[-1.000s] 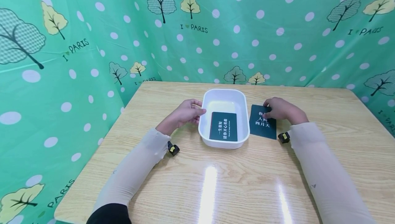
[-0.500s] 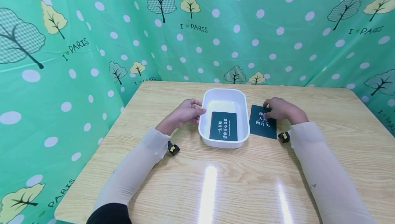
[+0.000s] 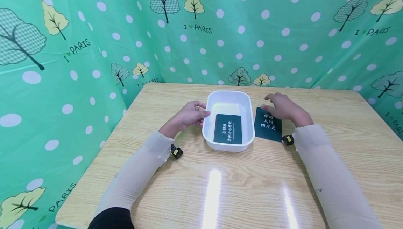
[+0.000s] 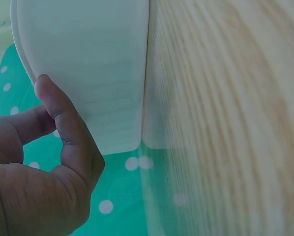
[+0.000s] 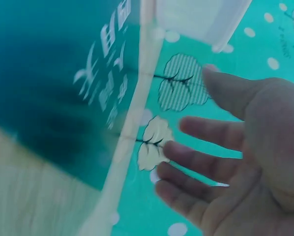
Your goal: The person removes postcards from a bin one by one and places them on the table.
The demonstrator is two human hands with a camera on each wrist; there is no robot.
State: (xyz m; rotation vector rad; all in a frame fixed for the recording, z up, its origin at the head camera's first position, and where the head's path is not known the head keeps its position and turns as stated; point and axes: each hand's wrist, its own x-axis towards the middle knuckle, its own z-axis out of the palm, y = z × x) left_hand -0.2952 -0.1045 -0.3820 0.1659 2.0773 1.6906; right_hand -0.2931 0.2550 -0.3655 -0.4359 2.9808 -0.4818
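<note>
My left hand (image 3: pixel 189 114) grips the left rim of a white plastic basin (image 3: pixel 227 108); in the left wrist view the thumb lies along the rim of the basin (image 4: pixel 93 73). Inside its near half lies a dark green card or thin booklet (image 3: pixel 228 130) with white Chinese characters. A similar dark green card or booklet (image 3: pixel 267 129) lies on the table, right beside the basin. My right hand (image 3: pixel 284 107) hovers over its far right corner. The right wrist view shows the right hand (image 5: pixel 255 142) with spread, slightly bent fingers holding nothing, apart from the card (image 5: pixel 44 73).
Everything stands on a light wood table (image 3: pixel 252 187) with bright reflections on its front half. Green dotted cloth (image 3: pixel 201 47) with printed trees hangs behind and to the left. Small black wrist cameras sit by the left cuff (image 3: pixel 177 152) and the right cuff (image 3: pixel 288 140).
My right hand has come off the card on the table and moved slightly up and away, its fingers spreading. The left hand, basin and both cards stay where they were.
</note>
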